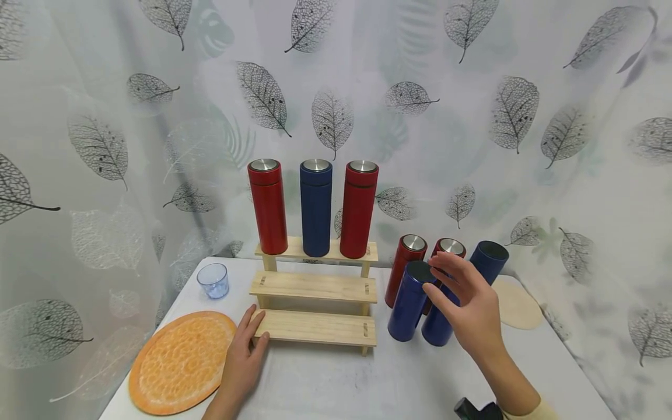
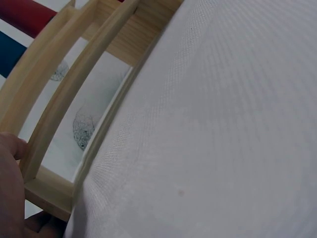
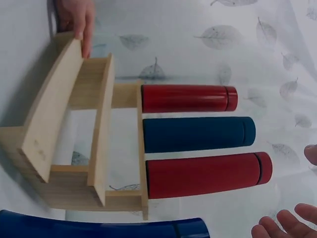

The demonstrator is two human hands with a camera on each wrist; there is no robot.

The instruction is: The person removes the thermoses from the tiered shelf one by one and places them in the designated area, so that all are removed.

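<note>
While the left hand point(image 1: 242, 361) is holding the wooden rack point(image 1: 315, 326), the right hand point(image 1: 469, 300) is hovering by the near-left blue flask point(image 1: 404, 312)

As the wooden rack is standing towards the far side of the white table point(image 1: 336, 388), the left hand is gripping the left end of its lowest step, the thumb lying at the near edge and the gently bent fingers reaching round the end. The right hand is hanging raised beside the top of the near-left blue flask, its thumb and fingers spreading well apart and holding nothing; whether a fingertip is touching the rim, I cannot tell.

On the highest of the rack's 3 steps, 3 flasks are standing upright in a row: the left red flask point(image 1: 269, 213), the middle blue flask point(image 1: 316, 216) and the right red flask point(image 1: 359, 216). To the right of the rack, 5 more are standing close together. The near-left blue flask and the near-right blue flask point(image 1: 437, 328) are forming the near pair; the far-left red flask point(image 1: 403, 271), the far-middle red flask point(image 1: 452, 247) and the far-right blue flask point(image 1: 489, 261) are standing behind them, the right hand partly hiding the group.

Left of the rack, a clear blue glass point(image 1: 213, 281) is standing far, and a round orange mat point(image 1: 181, 361) is lying nearer. At the far right, a beige disc point(image 1: 518, 303) is lying beyond the flasks. A leaf-printed curtain point(image 1: 362, 52) is hanging behind everything.
</note>
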